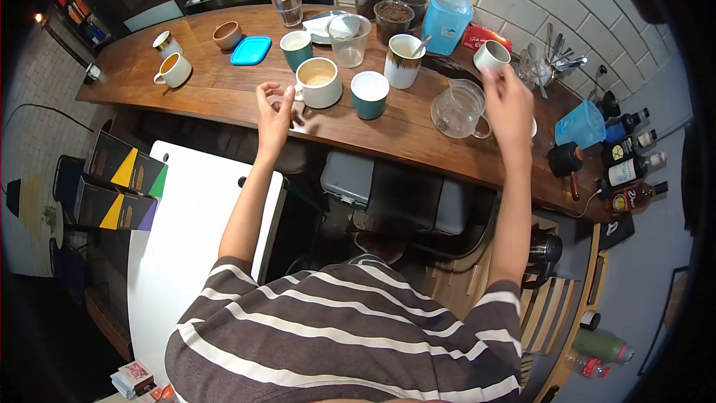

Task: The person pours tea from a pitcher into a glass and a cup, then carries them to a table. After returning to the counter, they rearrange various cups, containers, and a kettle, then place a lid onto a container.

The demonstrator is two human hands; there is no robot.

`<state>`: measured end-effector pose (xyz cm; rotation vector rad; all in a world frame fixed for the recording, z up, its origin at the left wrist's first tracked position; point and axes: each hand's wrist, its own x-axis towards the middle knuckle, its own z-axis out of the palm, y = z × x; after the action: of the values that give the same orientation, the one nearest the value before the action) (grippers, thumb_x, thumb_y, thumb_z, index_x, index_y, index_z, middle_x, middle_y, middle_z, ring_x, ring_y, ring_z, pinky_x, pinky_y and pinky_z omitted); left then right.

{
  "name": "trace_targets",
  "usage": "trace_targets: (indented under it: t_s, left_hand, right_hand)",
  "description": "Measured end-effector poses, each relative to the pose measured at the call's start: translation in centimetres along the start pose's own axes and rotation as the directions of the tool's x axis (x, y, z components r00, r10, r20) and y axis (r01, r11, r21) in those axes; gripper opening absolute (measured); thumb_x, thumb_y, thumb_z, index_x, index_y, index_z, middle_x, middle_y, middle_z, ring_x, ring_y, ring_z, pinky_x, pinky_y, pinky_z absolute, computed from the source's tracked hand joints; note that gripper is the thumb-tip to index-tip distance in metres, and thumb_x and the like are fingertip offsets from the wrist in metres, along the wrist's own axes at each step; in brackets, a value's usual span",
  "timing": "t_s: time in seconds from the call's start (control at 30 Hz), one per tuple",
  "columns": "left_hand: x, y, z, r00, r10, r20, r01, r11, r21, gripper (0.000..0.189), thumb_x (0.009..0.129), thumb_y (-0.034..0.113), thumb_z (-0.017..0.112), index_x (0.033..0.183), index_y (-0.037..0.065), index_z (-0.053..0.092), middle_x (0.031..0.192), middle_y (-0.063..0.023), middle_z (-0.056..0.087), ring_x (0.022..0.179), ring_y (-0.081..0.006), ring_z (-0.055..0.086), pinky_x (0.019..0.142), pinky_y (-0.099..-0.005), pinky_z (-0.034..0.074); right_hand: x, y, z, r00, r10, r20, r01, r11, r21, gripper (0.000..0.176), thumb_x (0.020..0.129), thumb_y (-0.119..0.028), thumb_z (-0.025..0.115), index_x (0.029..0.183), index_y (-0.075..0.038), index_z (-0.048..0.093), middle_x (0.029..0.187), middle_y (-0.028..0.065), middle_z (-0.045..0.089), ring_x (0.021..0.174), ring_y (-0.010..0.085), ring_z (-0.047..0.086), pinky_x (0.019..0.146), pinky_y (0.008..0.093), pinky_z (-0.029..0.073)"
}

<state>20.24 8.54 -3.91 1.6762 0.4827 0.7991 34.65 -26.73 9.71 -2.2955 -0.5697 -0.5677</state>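
My left hand [275,116] is beside the handle of a cream mug [319,93] with a light-brown drink in it. Its fingers are curved and apart, holding nothing. My right hand [510,110] has its fingertips closed at the near side of a small white cup [493,56], partly covering it. Just left of that hand stands a clear glass jug [456,110] with a handle. Between my hands are a green cup [370,98] with white contents and a tall white-and-brown mug [403,63] with a spoon in it.
Behind stand a second green cup [297,51], a clear plastic cup [350,45], dark-filled tubs [393,22] and a blue container [446,24]. A blue lid [250,51] and another mug [174,71] lie left. Bottles [626,172] line the right wall; a portafilter [568,160] sits nearby.
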Motion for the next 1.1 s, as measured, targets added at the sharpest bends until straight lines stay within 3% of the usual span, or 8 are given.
trace_targets:
  t_s: [0.17, 0.3, 0.6, 0.7, 0.8, 0.93, 1.03, 1.1]
  left_hand:
    - [-3.6, -0.1, -1.0, 0.979, 0.176, -0.102, -0.172, 0.984, 0.048, 0.038, 0.096, 0.02, 0.068, 0.121, 0.002, 0.046, 0.1, -0.0055, 0.05, 0.066, -0.0081, 0.045, 0.061, -0.0243, 0.041]
    - [-9.4, 0.1, -1.7, 0.992, 0.12, 0.037, -0.119, 0.992, -0.037, 0.027, 0.096, 0.004, 0.061, 0.117, 0.005, 0.045, 0.102, -0.0019, 0.046, 0.083, -0.0066, 0.046, 0.077, -0.0221, 0.042]
    - [-13.6, -1.3, -3.0, 0.989, 0.03, 0.141, -0.029, 1.0, -0.009, 0.022, 0.096, 0.0, 0.059, 0.115, 0.003, 0.048, 0.099, -0.0019, 0.045, 0.082, -0.007, 0.043, 0.077, -0.0216, 0.042]
    - [-13.3, -1.7, -2.7, 0.994, 0.047, 0.099, -0.044, 0.999, -0.031, 0.023, 0.093, 0.003, 0.065, 0.111, 0.002, 0.05, 0.09, -0.002, 0.047, 0.072, -0.0081, 0.044, 0.067, -0.0237, 0.04]
    - [-13.0, -1.6, -3.2, 0.988, 0.035, 0.152, -0.036, 0.999, -0.001, 0.022, 0.096, 0.001, 0.06, 0.114, 0.003, 0.048, 0.096, -0.0013, 0.046, 0.081, -0.0064, 0.043, 0.075, -0.0212, 0.042]
    - [-12.7, -2.0, -3.7, 0.988, 0.045, 0.147, -0.047, 0.999, 0.011, 0.021, 0.097, 0.002, 0.06, 0.114, 0.003, 0.048, 0.095, -0.0014, 0.046, 0.08, -0.0062, 0.044, 0.074, -0.0215, 0.042]
    - [-13.1, -2.5, -3.9, 0.989, 0.022, 0.149, -0.025, 1.0, 0.016, 0.021, 0.097, 0.002, 0.06, 0.114, 0.003, 0.048, 0.095, -0.0013, 0.046, 0.08, -0.0061, 0.045, 0.073, -0.0214, 0.042]
    - [-13.3, -2.7, -3.9, 0.99, 0.026, 0.141, -0.026, 1.0, 0.001, 0.021, 0.097, 0.003, 0.06, 0.114, 0.003, 0.048, 0.095, -0.0011, 0.046, 0.079, -0.006, 0.046, 0.072, -0.0212, 0.042]
  right_hand:
    - [7.8, 0.9, 7.8, 0.984, -0.036, 0.174, 0.05, 0.996, -0.078, 0.051, 0.094, -0.05, 0.062, 0.084, 0.0, 0.061, 0.074, 0.021, 0.068, 0.075, 0.0392, 0.068, 0.069, 0.0453, 0.052]
    - [9.8, 1.0, 10.9, 0.936, 0.048, 0.349, 0.003, 0.99, -0.143, 0.056, 0.093, -0.055, 0.06, 0.079, -0.002, 0.062, 0.074, 0.0217, 0.068, 0.077, 0.0402, 0.069, 0.071, 0.0457, 0.053]
    - [10.7, 1.2, 13.8, 0.941, -0.146, 0.304, 0.163, 0.986, -0.033, 0.038, 0.093, -0.036, 0.06, 0.082, 0.001, 0.065, 0.078, 0.0237, 0.067, 0.081, 0.0446, 0.066, 0.072, 0.0509, 0.052]
    - [10.9, 1.3, 14.3, 0.954, -0.112, 0.28, 0.145, 0.984, -0.102, 0.041, 0.092, -0.038, 0.061, 0.08, 0.001, 0.066, 0.078, 0.0246, 0.067, 0.082, 0.0455, 0.066, 0.072, 0.0523, 0.052]
    - [11.1, 0.5, 14.1, 0.956, 0.019, 0.292, 0.034, 0.984, -0.177, 0.043, 0.092, -0.041, 0.062, 0.08, 0.0, 0.067, 0.079, 0.026, 0.068, 0.083, 0.0466, 0.067, 0.073, 0.0537, 0.053]
    - [11.4, 0.5, 14.6, 0.977, 0.016, 0.212, 0.032, 0.975, -0.219, 0.044, 0.092, -0.043, 0.062, 0.082, 0.0, 0.066, 0.08, 0.0274, 0.068, 0.085, 0.0472, 0.067, 0.074, 0.0537, 0.053]
    - [11.5, 0.9, 14.9, 0.953, 0.045, 0.299, 0.02, 0.977, -0.211, 0.043, 0.094, -0.043, 0.06, 0.087, -0.001, 0.066, 0.082, 0.0272, 0.068, 0.087, 0.0465, 0.066, 0.075, 0.0543, 0.053]
    - [11.6, 1.4, 15.2, 0.947, -0.142, 0.288, 0.174, 0.981, -0.088, 0.038, 0.096, -0.038, 0.057, 0.09, -0.001, 0.065, 0.084, 0.026, 0.068, 0.086, 0.046, 0.066, 0.074, 0.0545, 0.052]
